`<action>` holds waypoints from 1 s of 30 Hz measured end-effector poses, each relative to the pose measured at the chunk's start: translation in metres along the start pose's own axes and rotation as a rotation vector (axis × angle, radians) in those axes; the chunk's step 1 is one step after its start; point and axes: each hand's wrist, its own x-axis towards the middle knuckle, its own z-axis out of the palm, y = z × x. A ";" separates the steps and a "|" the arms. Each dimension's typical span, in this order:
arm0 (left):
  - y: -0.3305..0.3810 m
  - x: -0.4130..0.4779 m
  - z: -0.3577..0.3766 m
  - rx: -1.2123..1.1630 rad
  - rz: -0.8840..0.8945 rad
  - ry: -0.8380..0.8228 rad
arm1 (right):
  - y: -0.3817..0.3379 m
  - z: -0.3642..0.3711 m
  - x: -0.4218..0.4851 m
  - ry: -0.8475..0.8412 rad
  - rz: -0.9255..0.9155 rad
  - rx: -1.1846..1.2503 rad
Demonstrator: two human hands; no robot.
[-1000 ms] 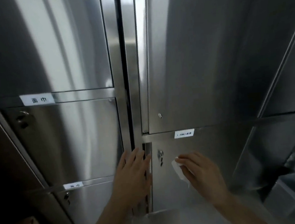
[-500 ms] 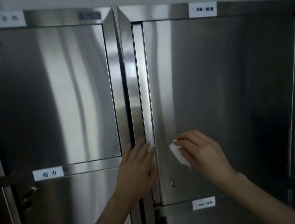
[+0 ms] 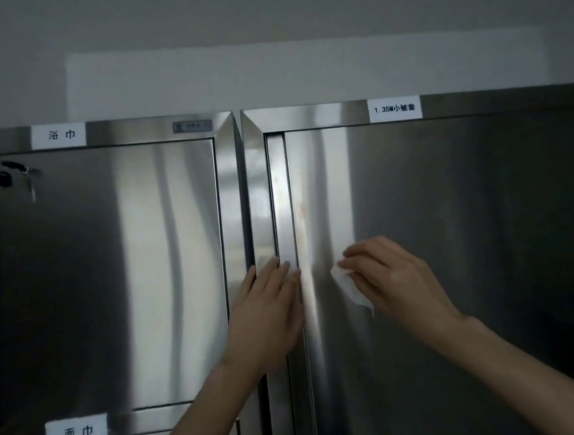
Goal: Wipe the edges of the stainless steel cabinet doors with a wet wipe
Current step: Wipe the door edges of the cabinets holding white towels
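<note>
My left hand point(image 3: 269, 311) lies flat, fingers straight, on the left edge of the right door point(image 3: 468, 220). My right hand point(image 3: 400, 277) pinches the wet wipe point(image 3: 351, 287) just beside, part-hidden. Touching steel? Can't tell.

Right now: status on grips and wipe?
Left grip flat on door edge strip. Right grip pinches wet wipe, right of the strip, not on it. Strip above clear.

Only the person's arms can be seen from here. The left hand point(image 3: 268, 308) and the right hand point(image 3: 396, 277) are bare, with slim fingers and narrow wrists. The left forearm point(image 3: 205, 412) and the right forearm point(image 3: 531, 369) are uncovered right down to the bottom edge.
</note>
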 end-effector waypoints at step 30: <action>-0.097 0.115 0.094 0.067 -0.164 0.128 | 0.100 0.170 0.112 0.135 -0.276 -0.194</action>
